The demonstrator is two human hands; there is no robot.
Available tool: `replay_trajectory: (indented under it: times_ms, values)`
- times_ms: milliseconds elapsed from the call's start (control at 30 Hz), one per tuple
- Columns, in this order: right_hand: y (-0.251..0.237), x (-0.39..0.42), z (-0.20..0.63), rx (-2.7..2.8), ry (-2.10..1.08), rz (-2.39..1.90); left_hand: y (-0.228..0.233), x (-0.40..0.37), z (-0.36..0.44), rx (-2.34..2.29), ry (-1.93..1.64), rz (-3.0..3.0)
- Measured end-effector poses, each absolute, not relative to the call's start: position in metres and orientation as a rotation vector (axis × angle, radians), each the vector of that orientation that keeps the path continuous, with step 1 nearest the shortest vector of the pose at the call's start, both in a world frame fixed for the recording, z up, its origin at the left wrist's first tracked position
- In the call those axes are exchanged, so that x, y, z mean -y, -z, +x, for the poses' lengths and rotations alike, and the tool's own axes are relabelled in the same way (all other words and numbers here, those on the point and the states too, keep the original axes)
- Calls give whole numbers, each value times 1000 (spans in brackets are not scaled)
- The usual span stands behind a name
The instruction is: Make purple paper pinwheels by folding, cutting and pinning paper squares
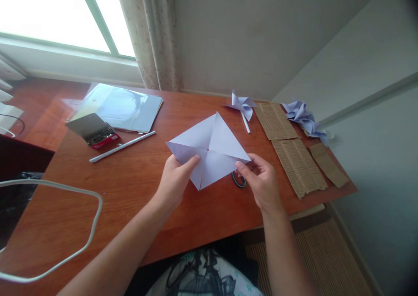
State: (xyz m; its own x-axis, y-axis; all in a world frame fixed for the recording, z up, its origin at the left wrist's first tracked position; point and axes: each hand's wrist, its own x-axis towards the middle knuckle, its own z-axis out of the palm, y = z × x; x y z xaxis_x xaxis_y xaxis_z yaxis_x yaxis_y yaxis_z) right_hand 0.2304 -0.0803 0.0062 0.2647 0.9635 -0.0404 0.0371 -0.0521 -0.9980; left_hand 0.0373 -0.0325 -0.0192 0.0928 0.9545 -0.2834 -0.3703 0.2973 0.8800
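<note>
Between my two hands is a square sheet of pale paper (215, 167), held up over the table. Creases or cuts run from its corners toward a small red dot at the centre, and a slit shows at the near corner. My left hand (178, 176) grips the left edge, thumb on top and fingers underneath. At the right corner my right hand (259, 178) pinches the paper between thumb and fingers. Partly hidden below that corner lies a dark loop, apparently a scissors handle (240, 180).
A paper pinwheel (243, 104) on a white stick lies at the back, with more folded paper (303, 117) farther right. Cardboard pieces (297, 167) cover the right side. Leftward are an open box of small metal bits (98, 134), a white stick (122, 146), folders (120, 106) and a white cable (94, 226).
</note>
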Motion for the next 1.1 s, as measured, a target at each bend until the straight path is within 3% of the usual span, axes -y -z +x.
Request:
replay_trajectory:
  times_ms: [333, 667, 833, 1000, 1100]
  values:
    - [-12, 80, 243, 1043, -1166, -1314, 14, 32, 34, -1149, -1071, 1161]
    - [-7, 56, 241, 885, -968, -1377, 12, 35, 38, -994, -871, 1208]
    - [-2, 58, 238, 861, -898, -1430, 14, 26, 33, -1076, -1086, 1105]
    - [1, 62, 233, 968, -915, -1453, 6, 27, 22, -1390, -1525, 1750]
    - [2, 63, 226, 1024, -959, -1438, 5, 38, 27, -1160, -1521, 2080]
